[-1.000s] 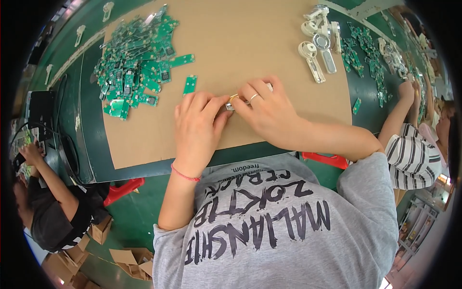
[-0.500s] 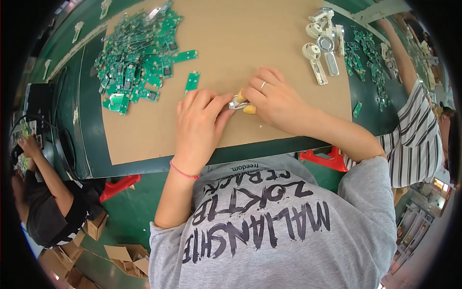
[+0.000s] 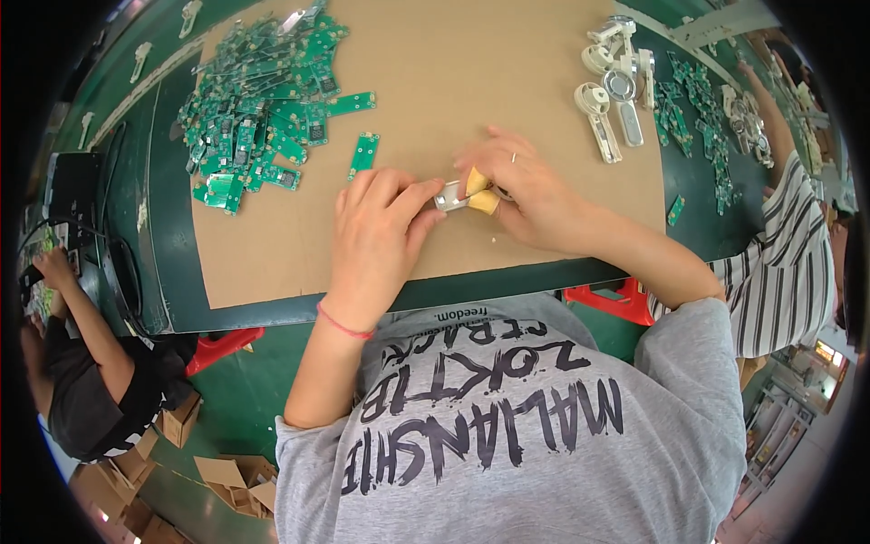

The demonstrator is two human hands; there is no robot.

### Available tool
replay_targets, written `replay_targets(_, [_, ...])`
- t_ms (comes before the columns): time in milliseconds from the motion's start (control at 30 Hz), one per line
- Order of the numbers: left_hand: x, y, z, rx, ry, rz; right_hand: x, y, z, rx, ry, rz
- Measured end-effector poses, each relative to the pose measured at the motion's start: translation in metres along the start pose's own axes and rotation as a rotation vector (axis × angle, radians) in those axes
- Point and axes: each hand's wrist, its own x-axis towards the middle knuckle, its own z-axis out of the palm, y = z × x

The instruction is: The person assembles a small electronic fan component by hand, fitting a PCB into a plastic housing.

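Note:
Between my hands, near the front of the brown board, is a small white casing (image 3: 449,196) that resembles the handle of the small handheld fans nearby. My left hand (image 3: 376,218) pinches its left end between thumb and fingers. At the other end, my right hand (image 3: 535,195) closes on it with thumb and forefinger, both in yellow finger cots (image 3: 480,190). Those fingers hide the rest of the casing. A single green circuit board (image 3: 364,156) lies just beyond my left hand.
Green circuit boards (image 3: 258,118) form a large heap at the left of the brown board (image 3: 435,82). White fan bodies (image 3: 598,113) lie at the right. More boards (image 3: 711,127) are beside a co-worker in a striped shirt (image 3: 784,263). Another person (image 3: 91,381) sits at the left.
My right hand has turned and shifted slightly right, its capped fingertips now tilted over the casing. More of the casing's left end shows. My left hand stays nearly in place.

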Motion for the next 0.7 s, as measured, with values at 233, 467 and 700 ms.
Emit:
replay_targets(233, [0.026, -0.026, -0.019, 0.065, 0.072, -0.277, -0.003, 0.004, 0.0, 0.061, 0.134, -0.001])
replay_targets(467, [0.031, 0.019, -0.019, -0.432, 0.13, -0.2, 0.002, -0.034, -0.026, 0.602, 0.082, 0.435])
replay_targets(700, [0.024, 0.041, -0.015, -0.438, 0.283, -0.048, 0.006, -0.049, -0.029, 0.49, 0.292, 0.397])
